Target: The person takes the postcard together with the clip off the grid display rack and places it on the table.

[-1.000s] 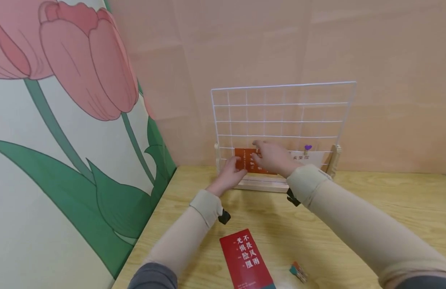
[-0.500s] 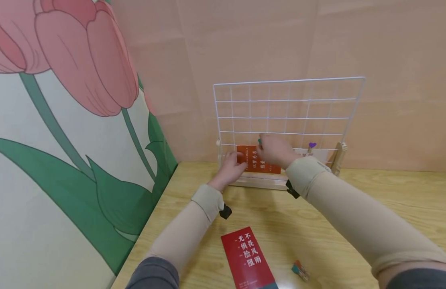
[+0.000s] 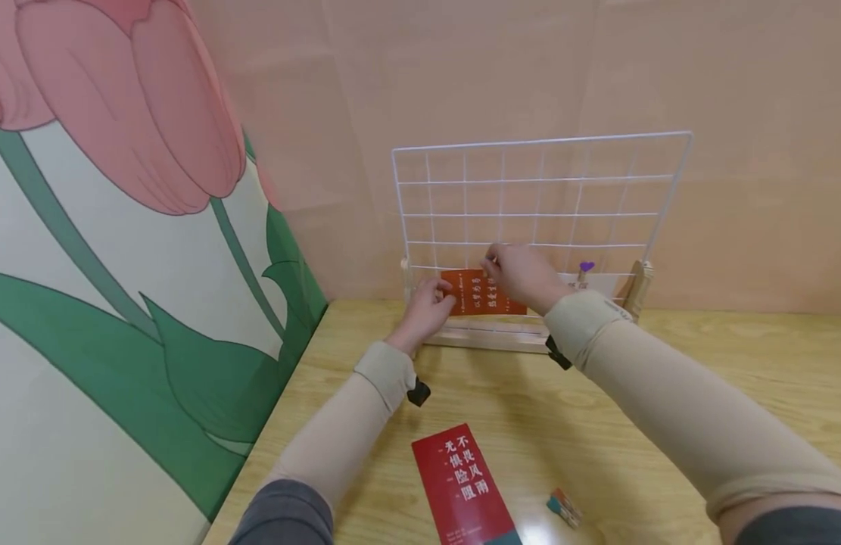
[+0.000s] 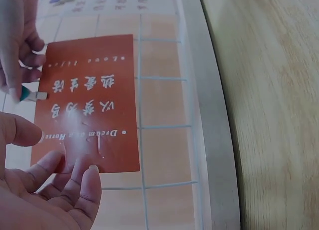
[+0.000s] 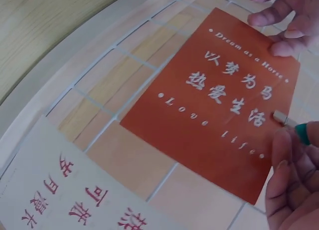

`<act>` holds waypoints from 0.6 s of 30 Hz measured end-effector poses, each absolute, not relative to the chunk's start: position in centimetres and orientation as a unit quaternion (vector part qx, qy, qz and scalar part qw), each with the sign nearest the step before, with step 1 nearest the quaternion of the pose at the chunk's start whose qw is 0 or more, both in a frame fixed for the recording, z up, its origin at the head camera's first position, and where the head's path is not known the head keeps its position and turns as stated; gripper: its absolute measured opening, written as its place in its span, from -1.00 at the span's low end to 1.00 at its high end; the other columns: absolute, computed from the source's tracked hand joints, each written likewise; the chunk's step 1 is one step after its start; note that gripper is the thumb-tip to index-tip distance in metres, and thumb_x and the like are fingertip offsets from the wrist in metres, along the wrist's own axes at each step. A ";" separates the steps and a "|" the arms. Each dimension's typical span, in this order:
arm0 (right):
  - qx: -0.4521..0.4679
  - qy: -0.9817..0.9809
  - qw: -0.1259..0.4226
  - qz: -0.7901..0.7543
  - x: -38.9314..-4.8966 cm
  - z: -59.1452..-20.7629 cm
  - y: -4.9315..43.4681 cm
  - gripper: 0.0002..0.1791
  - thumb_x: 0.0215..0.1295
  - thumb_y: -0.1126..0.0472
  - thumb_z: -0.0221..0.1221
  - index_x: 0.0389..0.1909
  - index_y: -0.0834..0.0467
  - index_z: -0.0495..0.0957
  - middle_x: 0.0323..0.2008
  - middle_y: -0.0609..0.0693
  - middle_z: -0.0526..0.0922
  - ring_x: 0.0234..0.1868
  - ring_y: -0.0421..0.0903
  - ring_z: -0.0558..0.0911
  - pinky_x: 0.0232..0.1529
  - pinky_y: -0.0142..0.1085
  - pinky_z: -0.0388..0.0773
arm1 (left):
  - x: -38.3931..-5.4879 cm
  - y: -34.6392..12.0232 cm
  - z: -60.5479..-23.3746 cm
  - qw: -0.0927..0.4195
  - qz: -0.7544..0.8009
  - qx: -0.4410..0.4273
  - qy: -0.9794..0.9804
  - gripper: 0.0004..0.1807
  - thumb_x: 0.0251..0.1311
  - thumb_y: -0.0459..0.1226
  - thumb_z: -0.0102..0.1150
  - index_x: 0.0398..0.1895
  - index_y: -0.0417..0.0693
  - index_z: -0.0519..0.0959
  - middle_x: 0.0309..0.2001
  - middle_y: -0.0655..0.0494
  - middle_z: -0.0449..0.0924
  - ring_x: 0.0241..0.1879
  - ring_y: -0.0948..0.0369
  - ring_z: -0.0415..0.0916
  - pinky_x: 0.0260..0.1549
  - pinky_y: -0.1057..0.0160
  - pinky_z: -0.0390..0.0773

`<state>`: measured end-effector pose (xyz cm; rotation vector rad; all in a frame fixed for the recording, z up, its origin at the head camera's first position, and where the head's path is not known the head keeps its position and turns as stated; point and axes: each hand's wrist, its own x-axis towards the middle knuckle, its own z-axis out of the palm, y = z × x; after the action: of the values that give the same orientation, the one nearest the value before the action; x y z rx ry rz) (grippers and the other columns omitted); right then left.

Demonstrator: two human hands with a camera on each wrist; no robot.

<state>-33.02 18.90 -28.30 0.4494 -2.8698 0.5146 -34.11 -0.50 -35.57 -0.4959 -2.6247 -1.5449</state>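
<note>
An orange-red card (image 3: pixel 473 291) with white lettering stands against a white wire grid (image 3: pixel 543 193) on a wooden base. My right hand (image 3: pixel 525 276) pinches a small wooden clothespin with a teal end (image 4: pixel 34 95) at the card's upper edge, the clothespin's tip overlapping the card. My left hand (image 3: pixel 425 310) is at the card's left end; in the left wrist view its fingertips rest on the front of the card, thumb and fingers apart. To the right, a white card (image 5: pixel 75 185) with red writing hangs on the grid under a clothespin with a purple heart (image 3: pixel 587 266).
On the wooden table (image 3: pixel 747 378) lies a red card (image 3: pixel 464 484) with white characters. Beside it are clothespins with orange and teal ends (image 3: pixel 563 507). A pink cloth (image 3: pixel 502 68) hangs behind the grid, and a tulip-painted panel (image 3: pixel 120 250) stands at the left.
The right hand has drawn its fingers together at the card's upper edge, uncovering more of the lettering. The left hand stays at the card's left end. The head view has shifted slightly.
</note>
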 end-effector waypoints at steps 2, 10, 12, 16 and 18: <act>0.165 -0.965 0.105 0.173 -33.1 -28.4 19.2 -0.72 0.65 0.11 0.01 -0.05 0.25 0.55 -0.39 0.07 0.64 -0.44 -0.02 0.59 -0.37 -0.15 0.57 | -34.3 -0.4 -35.5 0.030 -0.500 -0.159 -0.851 -0.68 0.45 -0.30 0.09 0.18 -0.24 0.53 0.10 -0.09 0.43 -0.01 0.06 0.44 -0.05 0.12 0.52; 0.212 -0.951 0.156 0.164 -32.5 -29.4 19.6 -0.77 0.65 0.16 0.00 -0.22 0.18 0.51 -0.43 0.01 0.60 -0.49 -0.04 0.51 -0.40 -0.16 0.50 | -33.7 -0.4 -35.8 0.041 -0.497 -0.160 -0.852 -0.66 0.40 -0.33 0.12 0.17 -0.31 0.53 0.11 -0.14 0.44 0.06 0.00 0.49 0.03 0.09 0.55; 0.210 -0.950 0.161 0.168 -32.2 -29.6 19.6 -0.79 0.65 0.17 0.00 -0.19 0.18 0.52 -0.39 0.03 0.63 -0.47 -0.04 0.54 -0.37 -0.14 0.53 | -33.5 -0.5 -35.9 0.043 -0.499 -0.160 -0.851 -0.66 0.39 -0.33 0.12 0.16 -0.31 0.53 0.11 -0.13 0.45 0.06 0.00 0.49 0.04 0.09 0.55; 0.186 -0.948 0.168 0.195 -31.6 -29.8 19.6 -0.78 0.67 0.17 -0.04 -0.13 0.20 0.50 -0.35 0.09 0.64 -0.46 0.01 0.54 -0.35 -0.10 0.54 | -33.2 -0.7 -36.0 0.046 -0.507 -0.169 -0.844 -0.66 0.39 -0.34 0.11 0.16 -0.33 0.54 0.13 -0.14 0.47 0.10 -0.02 0.49 0.08 0.07 0.53; 0.173 -0.945 0.173 0.217 -31.3 -29.6 19.5 -0.75 0.68 0.14 -0.06 -0.12 0.21 0.49 -0.34 0.11 0.63 -0.46 0.03 0.53 -0.36 -0.09 0.52 | -33.2 -0.8 -36.1 0.051 -0.512 -0.178 -0.838 -0.67 0.38 -0.36 0.11 0.15 -0.34 0.55 0.14 -0.16 0.48 0.12 -0.03 0.49 0.10 0.07 0.53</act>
<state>-31.34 19.50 -29.59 0.4910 -2.6802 0.6160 -33.23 -0.84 -36.13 -0.5432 -2.5522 -1.5596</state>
